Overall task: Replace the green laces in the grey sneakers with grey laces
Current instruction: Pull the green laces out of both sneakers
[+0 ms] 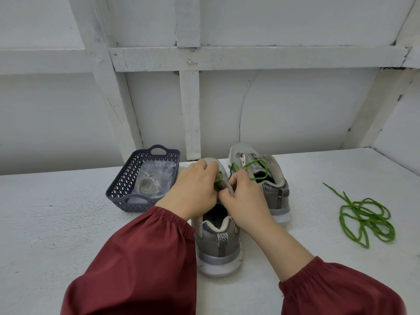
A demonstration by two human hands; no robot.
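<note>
Pinching green lace (218, 178), nearer sneaker (218, 244)

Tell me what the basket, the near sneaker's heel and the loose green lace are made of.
Basket: moulded plastic, matt dark blue-grey, going by its rigid open lattice and cut-out handles. Near sneaker heel: grey synthetic fabric, probably, with a woven herringbone pull tab and pale rubbery sole. Loose green lace: thin round woven cord, matt.
</note>
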